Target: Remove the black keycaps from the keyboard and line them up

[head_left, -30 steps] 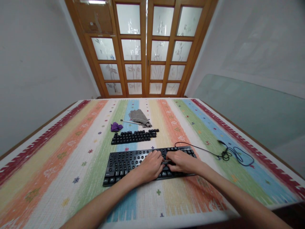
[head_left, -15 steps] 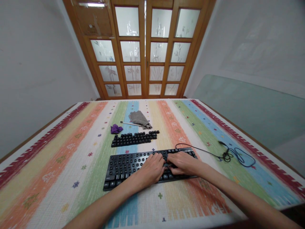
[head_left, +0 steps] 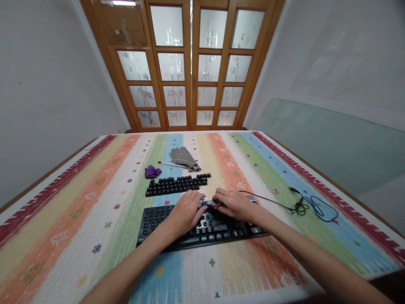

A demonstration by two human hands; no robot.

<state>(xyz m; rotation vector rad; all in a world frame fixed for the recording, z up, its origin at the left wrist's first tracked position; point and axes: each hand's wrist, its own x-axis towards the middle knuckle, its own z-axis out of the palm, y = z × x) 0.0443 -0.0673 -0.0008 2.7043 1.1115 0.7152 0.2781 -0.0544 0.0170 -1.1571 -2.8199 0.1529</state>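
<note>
A black keyboard [head_left: 190, 240] lies on the striped tablecloth. Many key positions on its left and middle are bare of caps, while caps sit along its near edge and right part. My left hand [head_left: 187, 211] rests over the keyboard's middle, fingers curled at the far edge and thumb on the key area. Beside it my right hand [head_left: 234, 204] is closed above the far rows, pinching something small and dark that its fingers mostly hide. Beyond the keyboard, loose black keycaps [head_left: 175, 185] lie in neat rows.
A purple cloth [head_left: 152, 172] lies crumpled past the keycaps, near a thin brush [head_left: 172, 164] and a folded grey cloth [head_left: 184, 158]. The keyboard's cable [head_left: 299, 206] runs right into a loose coil. Wooden glass-paned doors [head_left: 192, 88] stand behind the table.
Both hands have shifted from the keyboard's middle rows towards its far edge. The left hand has also moved left, apart from the right, uncovering more of the near keys.
</note>
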